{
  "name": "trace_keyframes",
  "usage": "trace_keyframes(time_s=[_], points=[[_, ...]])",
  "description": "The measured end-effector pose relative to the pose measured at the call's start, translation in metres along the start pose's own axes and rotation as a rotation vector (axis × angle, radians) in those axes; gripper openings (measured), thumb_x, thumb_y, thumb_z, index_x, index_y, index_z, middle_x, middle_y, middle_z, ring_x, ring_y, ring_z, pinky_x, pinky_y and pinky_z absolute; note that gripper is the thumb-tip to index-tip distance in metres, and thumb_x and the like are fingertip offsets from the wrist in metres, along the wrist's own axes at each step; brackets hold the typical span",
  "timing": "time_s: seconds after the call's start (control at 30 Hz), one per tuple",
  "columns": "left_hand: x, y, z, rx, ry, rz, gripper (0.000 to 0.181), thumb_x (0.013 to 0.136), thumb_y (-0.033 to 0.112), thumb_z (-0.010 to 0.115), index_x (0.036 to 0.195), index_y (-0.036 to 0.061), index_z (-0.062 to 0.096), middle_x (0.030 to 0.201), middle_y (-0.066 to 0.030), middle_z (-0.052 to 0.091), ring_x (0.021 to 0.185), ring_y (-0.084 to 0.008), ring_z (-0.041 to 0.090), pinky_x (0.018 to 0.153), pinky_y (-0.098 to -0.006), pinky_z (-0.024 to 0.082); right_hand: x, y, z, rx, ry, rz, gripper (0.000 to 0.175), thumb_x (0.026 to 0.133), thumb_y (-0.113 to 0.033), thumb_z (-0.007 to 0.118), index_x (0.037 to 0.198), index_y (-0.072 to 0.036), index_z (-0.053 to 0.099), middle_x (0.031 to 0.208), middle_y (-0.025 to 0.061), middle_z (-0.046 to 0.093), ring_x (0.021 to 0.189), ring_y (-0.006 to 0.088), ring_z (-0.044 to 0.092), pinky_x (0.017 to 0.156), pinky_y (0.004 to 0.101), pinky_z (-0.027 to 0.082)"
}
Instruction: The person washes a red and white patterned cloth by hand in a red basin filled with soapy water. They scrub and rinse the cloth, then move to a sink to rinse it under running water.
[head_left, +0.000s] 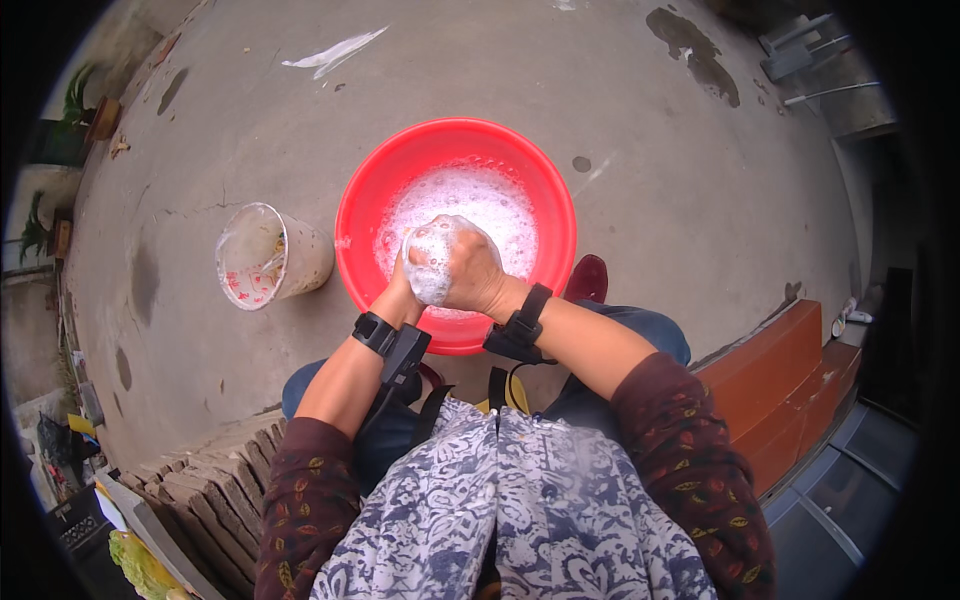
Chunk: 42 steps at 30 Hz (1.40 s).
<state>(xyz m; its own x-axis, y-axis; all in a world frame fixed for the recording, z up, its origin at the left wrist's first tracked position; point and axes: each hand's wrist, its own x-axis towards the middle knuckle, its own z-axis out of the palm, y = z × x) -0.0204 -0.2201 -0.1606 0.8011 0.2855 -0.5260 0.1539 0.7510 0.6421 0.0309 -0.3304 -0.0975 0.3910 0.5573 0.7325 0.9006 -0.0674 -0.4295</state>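
Over a red plastic basin (361, 187), my two hands are pressed together. Whitish suds fill the middle of the basin (480, 196). A foam-covered bundle (429, 274) sits between the hands; the lather hides what it is made of. My right hand (474, 266) curls over it from the right with bent knuckles. From the left, my left hand (403, 291) holds against it, its fingers mostly hidden behind the bundle. Both wrists wear black straps with small devices, the left device (406, 355) being the plainer one.
A translucent plastic bucket (306, 259) with scraps inside stands left of the basin. Stacked slabs (202, 510) lie at lower left, near a leafy vegetable (135, 559). Reddish-brown blocks (772, 375) line the right side. One dark red shoe (587, 279) shows beside the basin on the concrete floor (675, 195).
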Motion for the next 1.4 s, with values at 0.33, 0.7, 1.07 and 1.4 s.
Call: trace_keyframes(time_s=[0.33, 0.7, 1.07, 1.4], points=[[0.002, 0.020, 0.005, -0.121, 0.008, 0.013, 0.028, 0.090, 0.019, 0.047, 0.105, -0.0004, 0.059, 0.094, -0.0120, 0.063, 0.082, -0.0237, 0.063, 0.072, -0.0365, 0.054, 0.013, 0.002, -0.002, 0.123, -0.248, 0.281, 0.012, 0.072, -0.019, 0.063, 0.079, -0.009, 0.063, 0.082, 0.0135, 0.060, 0.076, 0.0310, 0.058, 0.068, 0.0383, 0.049], [-0.002, 0.054, -0.029, -0.226, -0.172, 0.012, 0.035, 0.090, 0.020, 0.038, 0.114, -0.0024, 0.052, 0.111, -0.0189, 0.057, 0.097, -0.0323, 0.060, 0.083, -0.0457, 0.052, 0.000, 0.039, -0.014, -0.005, -0.597, 0.755, 0.032, 0.076, -0.020, 0.066, 0.101, -0.001, 0.061, 0.094, 0.0168, 0.063, 0.087, 0.0301, 0.061, 0.075, 0.0353, 0.047], [0.000, 0.042, -0.034, -0.235, -0.006, 0.218, 0.044, 0.092, 0.030, 0.039, 0.114, -0.0075, 0.047, 0.112, -0.0215, 0.056, 0.097, -0.0354, 0.060, 0.076, -0.0502, 0.055, -0.030, 0.037, -0.013, -0.162, -1.033, 0.764, 0.069, 0.071, -0.010, 0.066, 0.134, -0.004, 0.039, 0.135, 0.0259, 0.039, 0.125, 0.0367, 0.040, 0.102, 0.0368, 0.036], [0.028, 0.022, -0.063, -0.294, -0.081, 0.078, 0.054, 0.097, 0.036, 0.017, 0.126, -0.0049, 0.038, 0.125, -0.0218, 0.049, 0.111, -0.0380, 0.052, 0.089, -0.0536, 0.048, -0.031, 0.054, -0.036, 0.049, -0.501, 0.668, 0.045, 0.075, -0.015, 0.068, 0.114, 0.003, 0.054, 0.108, 0.0218, 0.058, 0.099, 0.0331, 0.059, 0.083, 0.0388, 0.048]])
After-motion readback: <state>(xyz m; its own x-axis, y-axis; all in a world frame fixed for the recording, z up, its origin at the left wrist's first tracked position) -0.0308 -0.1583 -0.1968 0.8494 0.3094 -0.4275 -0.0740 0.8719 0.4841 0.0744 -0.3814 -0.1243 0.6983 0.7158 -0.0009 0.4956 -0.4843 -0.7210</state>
